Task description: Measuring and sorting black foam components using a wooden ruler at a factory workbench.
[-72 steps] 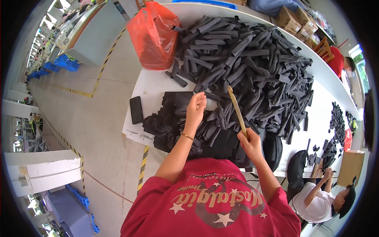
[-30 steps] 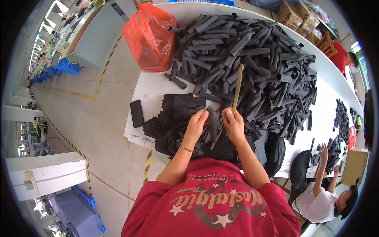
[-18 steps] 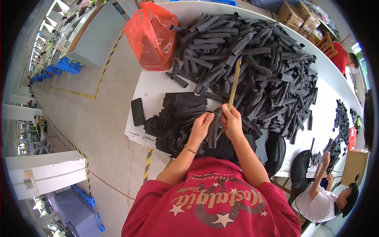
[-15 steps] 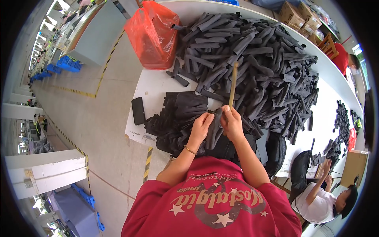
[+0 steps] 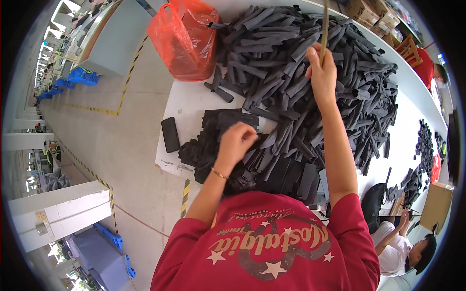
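My right hand (image 5: 322, 72) is raised over the far pile, closed round a thin, pale wooden stick (image 5: 324, 26) that points away from me. Under and around it lies a large heap of dark grey fabric tubes (image 5: 272, 58). My left hand (image 5: 237, 140) hovers above the near stack of flat black fabric pieces (image 5: 206, 155), its fingers curled and slightly blurred. Whether anything is between those fingertips is hidden. Several tubes (image 5: 279, 145) lie between my two arms, close to the stack.
A red plastic bag (image 5: 187, 41) stands at the table's far left corner, and a black phone (image 5: 170, 135) lies at the left edge. Flat dark pieces (image 5: 286, 177) lie near my chest. On the right, a co-worker in white (image 5: 393, 247) sits by a black bag (image 5: 373, 206).
My right hand has moved away and right with the stick, its arm now stretched out. My left hand has shifted slightly left. The dark tube that was between both hands is no longer there.
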Action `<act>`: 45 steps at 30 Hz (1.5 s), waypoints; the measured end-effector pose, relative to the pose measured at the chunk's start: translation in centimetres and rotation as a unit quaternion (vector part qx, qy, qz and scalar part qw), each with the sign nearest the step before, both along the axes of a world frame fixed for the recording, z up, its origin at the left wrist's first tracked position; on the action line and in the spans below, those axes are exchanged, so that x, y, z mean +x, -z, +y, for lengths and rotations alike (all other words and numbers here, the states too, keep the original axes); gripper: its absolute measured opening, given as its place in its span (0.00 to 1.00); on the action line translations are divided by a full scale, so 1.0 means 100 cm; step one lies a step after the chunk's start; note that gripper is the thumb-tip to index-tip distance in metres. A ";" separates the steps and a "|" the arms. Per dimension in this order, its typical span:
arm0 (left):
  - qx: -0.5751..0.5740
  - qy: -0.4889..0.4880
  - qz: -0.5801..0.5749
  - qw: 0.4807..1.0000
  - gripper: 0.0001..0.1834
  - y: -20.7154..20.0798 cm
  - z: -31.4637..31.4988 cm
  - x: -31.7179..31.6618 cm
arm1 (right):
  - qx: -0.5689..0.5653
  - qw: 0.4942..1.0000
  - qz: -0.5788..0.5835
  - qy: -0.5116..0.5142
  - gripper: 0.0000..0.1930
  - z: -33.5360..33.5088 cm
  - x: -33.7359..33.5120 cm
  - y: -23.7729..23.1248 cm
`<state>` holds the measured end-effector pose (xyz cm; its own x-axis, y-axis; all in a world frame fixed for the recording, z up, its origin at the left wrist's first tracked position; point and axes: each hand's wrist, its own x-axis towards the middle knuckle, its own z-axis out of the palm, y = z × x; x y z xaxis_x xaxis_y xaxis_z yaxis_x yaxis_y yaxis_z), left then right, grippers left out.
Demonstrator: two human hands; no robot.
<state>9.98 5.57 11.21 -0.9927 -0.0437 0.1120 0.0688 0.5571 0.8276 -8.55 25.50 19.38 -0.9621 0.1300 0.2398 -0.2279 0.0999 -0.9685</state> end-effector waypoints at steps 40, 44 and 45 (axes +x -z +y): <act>0.095 0.001 -0.077 0.992 0.14 0.026 -0.025 0.000 | 0.247 0.906 -0.167 -0.299 0.12 0.117 0.185 0.077; 0.144 0.008 -0.115 0.983 0.18 0.020 -0.029 0.004 | 0.229 0.909 -0.184 -0.296 0.12 0.115 0.186 0.074; 0.144 0.007 -0.113 0.983 0.18 0.021 -0.029 0.006 | 0.229 0.909 -0.182 -0.297 0.12 0.114 0.186 0.072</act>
<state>10.55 2.63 9.11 -0.9915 -0.0283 -0.1271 -0.1297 0.2970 0.9460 10.09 36.93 12.15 -0.8568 -0.4708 -0.2104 -0.0460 0.4762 -0.8781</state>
